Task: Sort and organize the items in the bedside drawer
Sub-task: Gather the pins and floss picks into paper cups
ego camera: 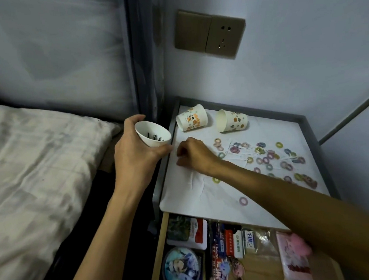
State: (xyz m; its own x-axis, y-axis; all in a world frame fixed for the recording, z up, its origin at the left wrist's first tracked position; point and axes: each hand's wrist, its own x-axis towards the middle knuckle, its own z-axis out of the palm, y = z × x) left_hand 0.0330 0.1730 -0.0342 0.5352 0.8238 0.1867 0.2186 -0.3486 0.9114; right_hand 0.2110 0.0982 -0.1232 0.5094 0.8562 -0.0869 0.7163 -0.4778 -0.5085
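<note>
My left hand (134, 152) grips a white paper cup (153, 134), tilted toward me, just left of the bedside table's edge; dark hairpins lie inside it. My right hand (191, 155) rests on the white tabletop (205, 195) beside the cup, fingers curled down; what they pinch is hidden. Several small pastel hair ties (267, 158) lie scattered over the right half of the top. Two patterned paper cups (192, 118) (231, 120) lie on their sides at the back. The open drawer (241, 251) below holds cards, packets and a round badge.
A bed with a pale pillow (34, 163) fills the left. The grey raised rim (310, 135) borders the table's back and right. A wall socket (210, 34) sits above the table. A dark gap separates bed and table.
</note>
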